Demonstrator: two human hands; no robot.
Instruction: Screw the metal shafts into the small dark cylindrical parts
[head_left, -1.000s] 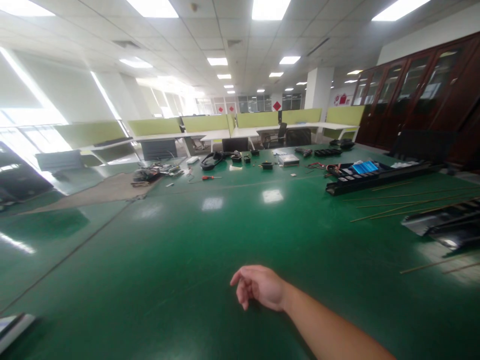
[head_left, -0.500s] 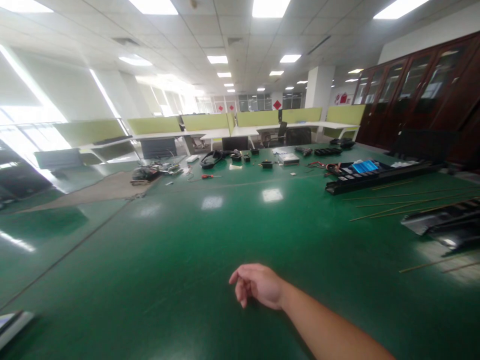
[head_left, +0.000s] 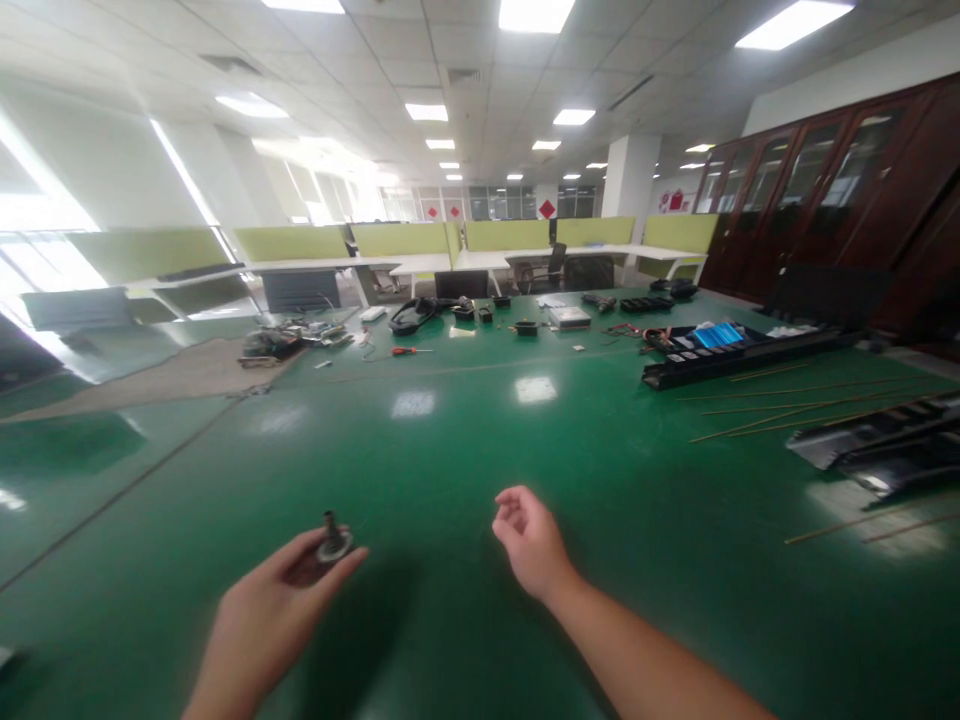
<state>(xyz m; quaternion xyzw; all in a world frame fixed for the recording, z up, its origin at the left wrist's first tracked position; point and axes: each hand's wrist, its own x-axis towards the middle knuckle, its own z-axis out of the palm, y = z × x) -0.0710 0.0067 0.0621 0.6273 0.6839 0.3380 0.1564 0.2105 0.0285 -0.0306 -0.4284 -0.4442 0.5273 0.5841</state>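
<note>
My left hand [head_left: 270,600] is closed around a small dark metal part with a round, pale-rimmed flange and a short stem [head_left: 332,540]. The stem points up between thumb and fingers, above the green tabletop [head_left: 435,440]. To the right, my right hand [head_left: 529,540] hovers over the same surface with its fingers loosely curled. A gap shows between its thumb and fingertips, and I see nothing held there.
Farther back lie a red-handled screwdriver [head_left: 405,351], small black boxes [head_left: 526,327] and a pile of parts [head_left: 277,342]. On the right are a long black tray [head_left: 675,372], thin rods [head_left: 742,408] and black channel pieces [head_left: 862,450].
My left hand has come into view from below, holding the metal part. My right hand has shifted right and slightly up, turning its fingers upward. The view has moved a little.
</note>
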